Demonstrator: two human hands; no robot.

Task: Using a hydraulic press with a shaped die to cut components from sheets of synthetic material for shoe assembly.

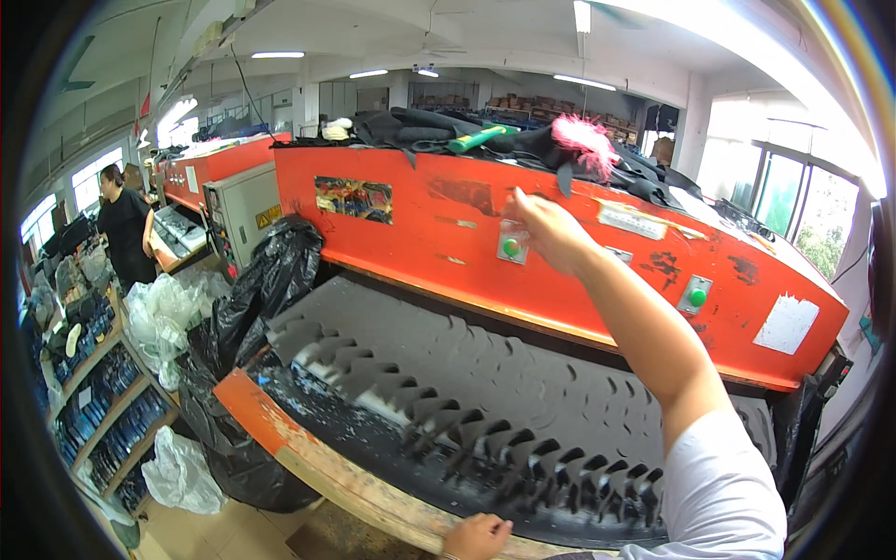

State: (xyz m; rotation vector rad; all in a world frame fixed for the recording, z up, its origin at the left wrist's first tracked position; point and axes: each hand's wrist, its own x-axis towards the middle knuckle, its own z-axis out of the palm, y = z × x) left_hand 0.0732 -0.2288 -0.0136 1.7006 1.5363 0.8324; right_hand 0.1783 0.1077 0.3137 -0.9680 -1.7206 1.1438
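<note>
My right arm, in a pale short sleeve, reaches up across the red press machine (425,219). My right hand (551,233) is in front of its panel, beside a green push button (511,246). Its fingers look loosely extended with nothing in them, though they are slightly blurred. At the lower edge, my left hand (478,538) rests with curled fingers by the worn wooden edge (373,499) of the machine bed; nothing shows in it. On the bed lies a dark grey sheet (448,341) with curved cuts. Along its near side, a row of curved grey pieces (439,415) stands up.
A second green button (697,297) sits further right. Dark material scraps, a pink fluffy bundle (584,147) and a green tool-like object (481,139) lie on top. Black plastic bags (266,280) and a shelf rack (112,401) stand left. A person (124,224) stands further back.
</note>
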